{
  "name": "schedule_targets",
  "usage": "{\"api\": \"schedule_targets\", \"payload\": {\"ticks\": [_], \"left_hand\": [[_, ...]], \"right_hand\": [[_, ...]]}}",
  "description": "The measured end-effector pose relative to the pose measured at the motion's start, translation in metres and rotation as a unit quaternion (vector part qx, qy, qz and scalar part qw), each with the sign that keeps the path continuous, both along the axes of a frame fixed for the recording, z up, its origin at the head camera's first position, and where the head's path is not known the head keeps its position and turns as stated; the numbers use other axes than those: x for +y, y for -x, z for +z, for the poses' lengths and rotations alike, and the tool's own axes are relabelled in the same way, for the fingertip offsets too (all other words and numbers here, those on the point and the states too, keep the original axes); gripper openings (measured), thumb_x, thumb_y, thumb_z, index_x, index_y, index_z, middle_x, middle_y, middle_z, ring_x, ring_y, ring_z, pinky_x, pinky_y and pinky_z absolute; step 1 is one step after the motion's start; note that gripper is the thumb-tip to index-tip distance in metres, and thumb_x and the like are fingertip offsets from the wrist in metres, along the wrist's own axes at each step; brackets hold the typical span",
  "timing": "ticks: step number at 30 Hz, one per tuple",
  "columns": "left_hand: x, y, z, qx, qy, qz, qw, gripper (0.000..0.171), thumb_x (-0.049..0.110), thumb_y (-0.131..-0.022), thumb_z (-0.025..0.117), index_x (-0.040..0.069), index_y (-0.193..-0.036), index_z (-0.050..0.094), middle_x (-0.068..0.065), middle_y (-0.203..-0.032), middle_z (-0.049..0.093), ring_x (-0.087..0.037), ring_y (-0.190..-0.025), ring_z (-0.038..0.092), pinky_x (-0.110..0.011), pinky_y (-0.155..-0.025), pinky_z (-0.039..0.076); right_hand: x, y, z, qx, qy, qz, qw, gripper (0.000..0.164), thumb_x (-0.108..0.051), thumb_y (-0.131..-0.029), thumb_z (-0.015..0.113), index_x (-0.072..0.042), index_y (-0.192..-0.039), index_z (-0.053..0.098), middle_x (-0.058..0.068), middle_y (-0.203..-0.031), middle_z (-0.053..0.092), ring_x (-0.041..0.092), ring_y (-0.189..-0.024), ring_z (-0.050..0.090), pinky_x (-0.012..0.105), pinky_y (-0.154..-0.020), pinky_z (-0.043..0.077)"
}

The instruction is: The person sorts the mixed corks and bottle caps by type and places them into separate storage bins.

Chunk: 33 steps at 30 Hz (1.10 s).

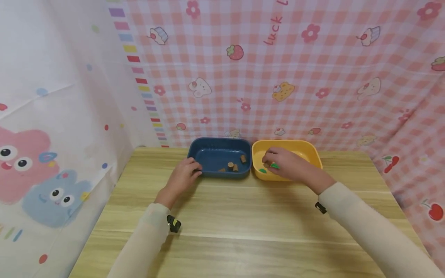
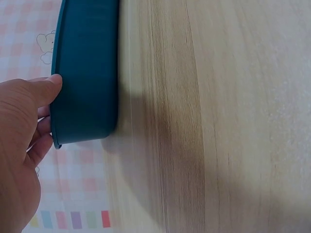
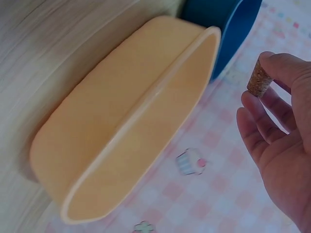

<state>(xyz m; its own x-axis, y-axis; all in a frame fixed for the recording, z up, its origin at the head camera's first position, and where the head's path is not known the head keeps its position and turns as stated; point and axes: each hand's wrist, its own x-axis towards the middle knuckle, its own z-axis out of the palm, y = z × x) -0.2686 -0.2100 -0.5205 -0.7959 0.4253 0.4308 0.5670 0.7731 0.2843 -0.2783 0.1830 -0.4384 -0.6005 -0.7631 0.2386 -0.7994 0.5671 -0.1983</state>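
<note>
Side by side stand a navy blue plastic bin point(image 1: 219, 175) and a yellow one point(image 1: 314, 148). Several cork stoppers point(image 1: 243, 158) lie in the right part of the blue bin. At that bin's front left corner, my left hand point(image 1: 182, 173) grips the rim, thumb outside and fingers over the edge in the left wrist view. My right hand point(image 1: 286, 164) is over the yellow bin and pinches a tapered cork stopper point(image 3: 259, 80) between thumb and fingers. Small green pieces point(image 1: 262, 170) show in the yellow bin, partly hidden by this hand.
Both bins stand at the back of a wood-grain table point(image 1: 236, 224), close to a pink checked cloth point(image 1: 264, 77) hanging behind. A white printed cloth point(image 1: 69, 116) hangs on the left. Small black devices point(image 1: 174, 224) are strapped at both wrists.
</note>
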Motion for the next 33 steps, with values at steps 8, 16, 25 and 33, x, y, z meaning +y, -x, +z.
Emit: {"api": "schedule_targets", "payload": {"ticks": [8,16,25,33], "left_hand": [[-0.001,-0.001,0.002,-0.012,0.001,0.002,0.9999,0.007,0.008,-0.088,0.08,0.005,-0.094,0.077,-0.007,-0.093,0.067,-0.027,-0.088,0.062,-0.042,-0.081,0.054],[-0.001,-0.001,0.002,-0.018,0.003,0.005,0.9998,0.008,0.008,-0.089,0.08,0.005,-0.095,0.077,-0.007,-0.094,0.067,-0.026,-0.088,0.062,-0.041,-0.08,0.054],[-0.002,-0.002,0.003,-0.012,0.011,0.005,0.9999,0.006,0.009,-0.09,0.079,0.007,-0.094,0.077,-0.006,-0.094,0.066,-0.026,-0.088,0.062,-0.042,-0.081,0.053],[-0.001,-0.002,0.002,-0.014,0.019,0.01,0.9997,0.006,0.011,-0.091,0.079,0.008,-0.095,0.076,-0.006,-0.094,0.066,-0.026,-0.088,0.062,-0.041,-0.081,0.054]], "right_hand": [[0.006,0.018,-0.006,-0.065,0.0,-0.039,0.997,0.019,-0.005,-0.088,0.08,-0.009,-0.105,0.071,0.005,-0.103,0.064,0.024,-0.094,0.065,0.038,-0.083,0.058],[-0.018,0.035,-0.006,-0.075,-0.035,-0.063,0.995,0.02,-0.01,-0.09,0.079,-0.009,-0.109,0.072,0.004,-0.105,0.064,0.024,-0.095,0.063,0.036,-0.086,0.057],[-0.049,0.048,-0.015,-0.055,-0.05,-0.041,0.996,0.019,-0.009,-0.091,0.078,-0.008,-0.108,0.073,0.006,-0.107,0.063,0.022,-0.094,0.063,0.039,-0.087,0.056],[-0.067,0.054,-0.023,-0.065,-0.085,-0.039,0.994,0.022,-0.007,-0.094,0.075,-0.007,-0.115,0.073,0.008,-0.115,0.066,0.024,-0.104,0.065,0.038,-0.093,0.056]]}}
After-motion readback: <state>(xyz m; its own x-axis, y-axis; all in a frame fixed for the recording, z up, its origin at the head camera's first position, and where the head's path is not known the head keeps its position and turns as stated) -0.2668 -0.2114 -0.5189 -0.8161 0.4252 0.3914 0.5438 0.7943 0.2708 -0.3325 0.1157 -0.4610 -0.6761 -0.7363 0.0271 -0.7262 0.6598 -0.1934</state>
